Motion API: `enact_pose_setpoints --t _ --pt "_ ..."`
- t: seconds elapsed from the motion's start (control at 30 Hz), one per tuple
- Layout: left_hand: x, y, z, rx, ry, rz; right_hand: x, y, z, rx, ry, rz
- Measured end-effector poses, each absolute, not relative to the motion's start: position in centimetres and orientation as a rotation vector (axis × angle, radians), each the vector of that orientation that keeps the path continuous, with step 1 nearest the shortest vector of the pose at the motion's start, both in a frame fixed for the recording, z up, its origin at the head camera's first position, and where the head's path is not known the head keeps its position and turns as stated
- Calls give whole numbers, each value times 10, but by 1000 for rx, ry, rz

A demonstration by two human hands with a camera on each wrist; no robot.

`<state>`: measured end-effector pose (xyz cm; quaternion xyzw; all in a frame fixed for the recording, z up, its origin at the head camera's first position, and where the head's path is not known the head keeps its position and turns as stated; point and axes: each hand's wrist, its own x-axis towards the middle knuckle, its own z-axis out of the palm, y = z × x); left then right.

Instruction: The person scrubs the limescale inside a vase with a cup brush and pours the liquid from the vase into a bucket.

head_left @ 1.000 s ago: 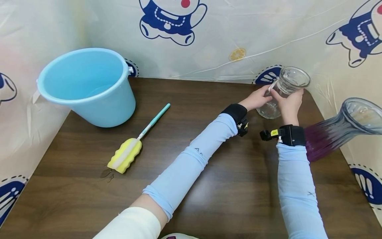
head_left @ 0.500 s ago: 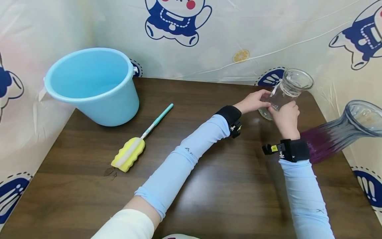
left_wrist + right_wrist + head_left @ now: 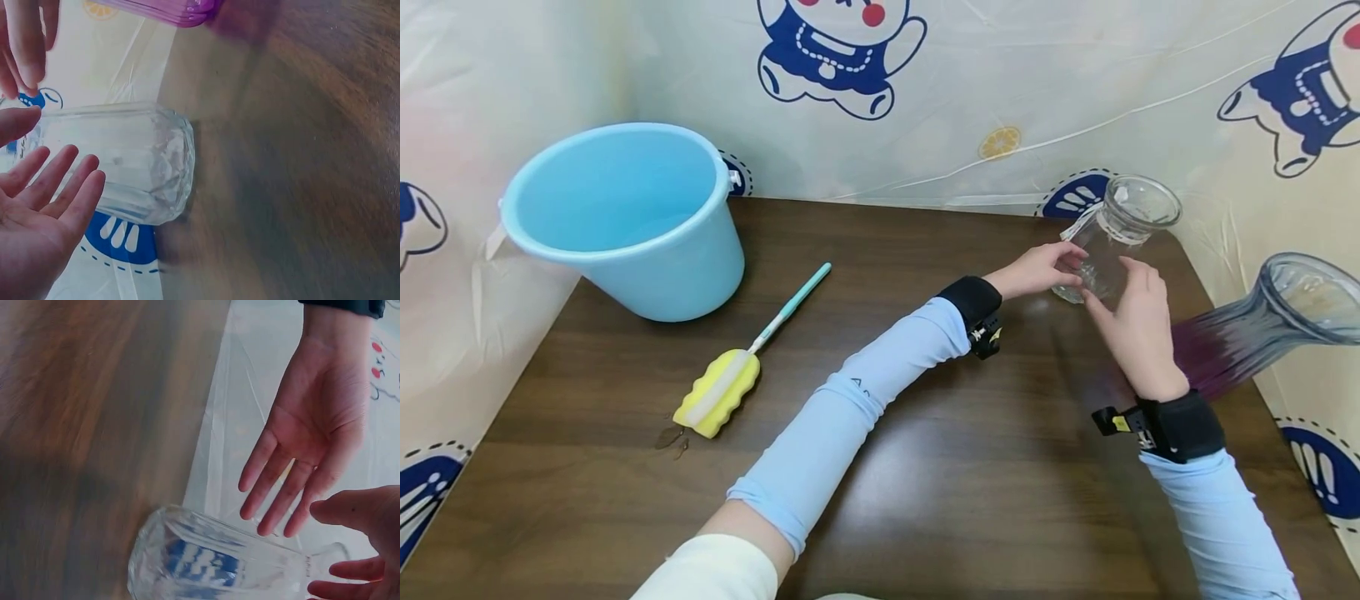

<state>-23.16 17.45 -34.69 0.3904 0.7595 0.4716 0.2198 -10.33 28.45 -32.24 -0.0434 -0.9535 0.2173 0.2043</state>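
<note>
Glass vase (image 3: 1107,254) stands upright on the table (image 3: 925,467) at two o'clock, the purple vase (image 3: 1217,354) at three. The right hand (image 3: 1138,325) has drawn back toward five o'clock; its fingers and the left hand's (image 3: 1036,268) are loosely extended, gripping nothing. Left-hand contact: cannot tell. The setting-down looks finished.

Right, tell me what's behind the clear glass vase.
Behind the vase: tabletop, then pale sheet with a blue print. The left hand and right hand hide part of what lies there.
</note>
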Motion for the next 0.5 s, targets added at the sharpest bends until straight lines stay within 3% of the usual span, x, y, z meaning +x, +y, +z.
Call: enact_pose_setpoints --t 0.5 --pt "-209 195 -336 1143 1927 1370 -58 307 -306 250 -2645 446"
